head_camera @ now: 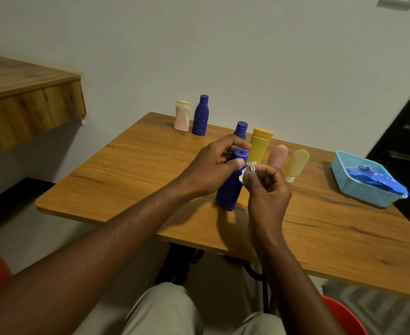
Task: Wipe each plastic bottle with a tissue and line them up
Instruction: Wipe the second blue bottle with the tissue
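I record the counter [126, 170] carrying a pale bottle [182, 116] and a tall blue bottle [201, 116] upright at its far edge, likely the finished row. The held bottle [229, 192] leans near centre (base down). The left hand [211, 165] curls its fingers round the cap to steady it. The right hand [268, 192] pinches the tissue [249, 168] against the shoulder.

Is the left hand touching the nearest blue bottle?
Touching. The head view shows the left hand gripping the nearest blue bottle near its cap, thumb on its side.

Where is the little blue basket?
In the head view, the blue basket sits near the right edge of the table, right of the pale yellow bottle, with something blue inside.
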The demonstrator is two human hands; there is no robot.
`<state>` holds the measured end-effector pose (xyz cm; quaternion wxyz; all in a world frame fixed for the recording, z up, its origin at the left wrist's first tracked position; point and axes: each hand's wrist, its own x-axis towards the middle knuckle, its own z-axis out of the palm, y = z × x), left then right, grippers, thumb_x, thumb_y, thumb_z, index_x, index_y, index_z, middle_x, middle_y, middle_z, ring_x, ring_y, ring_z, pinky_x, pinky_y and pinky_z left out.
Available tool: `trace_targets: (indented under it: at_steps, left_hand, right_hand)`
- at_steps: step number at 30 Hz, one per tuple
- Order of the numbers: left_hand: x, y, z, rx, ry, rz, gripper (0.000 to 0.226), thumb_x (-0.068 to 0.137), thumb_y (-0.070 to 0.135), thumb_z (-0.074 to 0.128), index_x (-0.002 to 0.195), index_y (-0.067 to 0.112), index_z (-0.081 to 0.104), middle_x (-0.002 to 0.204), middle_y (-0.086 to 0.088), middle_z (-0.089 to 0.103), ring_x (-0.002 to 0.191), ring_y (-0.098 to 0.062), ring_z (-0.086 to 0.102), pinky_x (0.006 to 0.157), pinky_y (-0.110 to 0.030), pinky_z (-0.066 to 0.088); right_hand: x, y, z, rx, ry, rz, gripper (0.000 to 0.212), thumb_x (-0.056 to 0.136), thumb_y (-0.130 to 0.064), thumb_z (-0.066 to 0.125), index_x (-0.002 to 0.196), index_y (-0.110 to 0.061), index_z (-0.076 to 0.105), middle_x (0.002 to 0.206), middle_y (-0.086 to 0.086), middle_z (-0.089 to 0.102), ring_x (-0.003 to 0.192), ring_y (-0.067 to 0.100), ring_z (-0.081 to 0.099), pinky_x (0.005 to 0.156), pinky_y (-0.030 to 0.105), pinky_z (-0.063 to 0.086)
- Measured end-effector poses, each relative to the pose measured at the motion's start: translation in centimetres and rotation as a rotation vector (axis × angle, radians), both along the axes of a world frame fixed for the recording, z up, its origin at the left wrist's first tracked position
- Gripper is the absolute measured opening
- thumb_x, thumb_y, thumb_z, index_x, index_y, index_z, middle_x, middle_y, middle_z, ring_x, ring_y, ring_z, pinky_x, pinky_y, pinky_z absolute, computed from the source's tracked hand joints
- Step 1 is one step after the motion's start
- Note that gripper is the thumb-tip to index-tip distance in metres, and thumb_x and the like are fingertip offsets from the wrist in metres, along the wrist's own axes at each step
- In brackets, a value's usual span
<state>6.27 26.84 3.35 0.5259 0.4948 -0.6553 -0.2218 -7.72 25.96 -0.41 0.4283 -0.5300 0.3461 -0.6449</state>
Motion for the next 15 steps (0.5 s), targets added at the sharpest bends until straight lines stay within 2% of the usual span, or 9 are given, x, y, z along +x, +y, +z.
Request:
trace_targets:
  at_steps: [3,5,8,12,15]
  left_hand:
    - [-0.2,0.1,-0.6,0.018,0.052,-0.027,0.037,0.102,0.003,0.053,0.133,0.021,0.060,0.138,0.005,0.059,0.123,0.000,0.058,0.100,-0.016,0.049]
    - [-0.1,0.1,-0.8,0.023,0.044,-0.014,0.037,0.103,0.004,0.050,0.136,0.020,0.060,0.137,0.007,0.059,0.121,0.007,0.056,0.099,-0.011,0.046]
    - [0.0,0.3,-0.7,0.021,0.049,-0.011,0.036,0.103,0.006,0.052,0.135,0.019,0.062,0.133,0.011,0.061,0.118,0.012,0.056,0.096,-0.008,0.045]
    - [-0.1,0.5,-1.3,-0.010,0.073,-0.015,0.033,0.100,0.015,0.065,0.132,0.021,0.063,0.132,0.009,0.063,0.119,0.002,0.062,0.099,-0.019,0.052]
    - [0.0,0.6,-1.5,-0.022,0.062,0.002,0.032,0.099,0.014,0.066,0.130,0.019,0.064,0.133,0.005,0.063,0.119,-0.006,0.063,0.102,-0.027,0.054]
  right_hand:
    - [0.0,0.2,0.0,-0.068,0.034,0.000,0.011,0.094,-0.007,0.067,0.105,-0.009,0.068,0.100,0.004,0.073,0.099,0.020,0.069,0.084,0.032,0.059]
    - [0.0,0.6,-0.7,-0.094,0.096,0.008,0.011,0.094,-0.006,0.067,0.105,-0.008,0.069,0.101,0.001,0.072,0.102,0.016,0.068,0.083,0.025,0.057]
    - [-0.3,1.0,-2.3,-0.057,0.163,0.034,0.011,0.095,-0.007,0.066,0.103,-0.013,0.071,0.100,-0.004,0.073,0.102,0.013,0.068,0.084,0.024,0.056]
    - [-0.5,1.1,-3.3,0.025,0.192,0.079,0.009,0.094,-0.008,0.068,0.097,-0.015,0.073,0.095,-0.001,0.074,0.096,0.015,0.069,0.078,0.024,0.054]
    - [-0.4,1.0,-2.2,0.004,0.192,0.073,0.011,0.093,-0.006,0.068,0.097,-0.015,0.073,0.094,-0.001,0.074,0.094,0.015,0.070,0.080,0.027,0.056]
